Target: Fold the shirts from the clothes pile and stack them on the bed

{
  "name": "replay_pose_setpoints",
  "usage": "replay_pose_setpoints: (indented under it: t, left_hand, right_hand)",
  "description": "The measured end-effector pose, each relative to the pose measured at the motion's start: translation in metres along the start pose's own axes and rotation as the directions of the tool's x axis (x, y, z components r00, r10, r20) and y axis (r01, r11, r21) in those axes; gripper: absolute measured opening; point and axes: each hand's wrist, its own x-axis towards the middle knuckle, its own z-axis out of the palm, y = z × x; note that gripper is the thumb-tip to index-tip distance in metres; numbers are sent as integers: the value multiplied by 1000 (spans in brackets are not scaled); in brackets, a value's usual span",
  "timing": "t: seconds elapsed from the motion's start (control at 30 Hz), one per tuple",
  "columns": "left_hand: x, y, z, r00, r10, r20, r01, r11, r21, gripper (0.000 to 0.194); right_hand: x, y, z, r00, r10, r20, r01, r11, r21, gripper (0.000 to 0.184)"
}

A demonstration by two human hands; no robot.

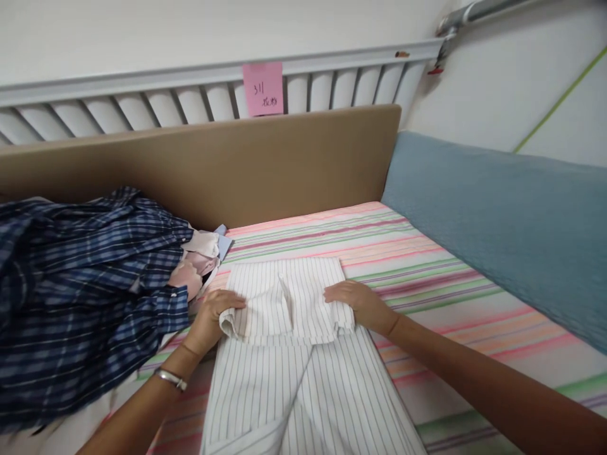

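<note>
A white shirt with thin dark stripes [294, 379] lies flat on the striped bed sheet [427, 278], its upper part folded over into a band. My left hand [213, 313] grips the left end of that fold, fingers curled around the cloth. At the right end of the fold, my right hand [355, 303] presses down on the fabric, fingers closed over its edge. A metal bracelet [171, 378] sits on my left wrist.
A heap of clothes with a dark blue plaid shirt [80, 297] and pink garments [202, 259] lies at the left. A tan headboard [213, 164] stands behind, with a radiator and a pink note [263, 88] above. A blue cushion [497, 215] lines the right wall.
</note>
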Motion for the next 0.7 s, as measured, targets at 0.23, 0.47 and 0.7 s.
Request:
replay_pose_setpoints:
  t: [0.23, 0.47, 0.7]
  left_hand:
    - [-36, 0, -37, 987, -21, 156, -7, 984, 177, 32]
    - [-10, 77, -13, 992, -127, 9, 127, 992, 7, 28]
    - [1, 117, 42, 947, -300, 114, 286, 950, 128, 33]
  right_hand:
    - [-15, -17, -30, 950, 212, 229, -222, 975, 19, 39]
    - [20, -95, -34, 923, 375, 87, -385, 908, 163, 30]
    - [26, -115, 22, 898, 425, 114, -433, 899, 61, 24]
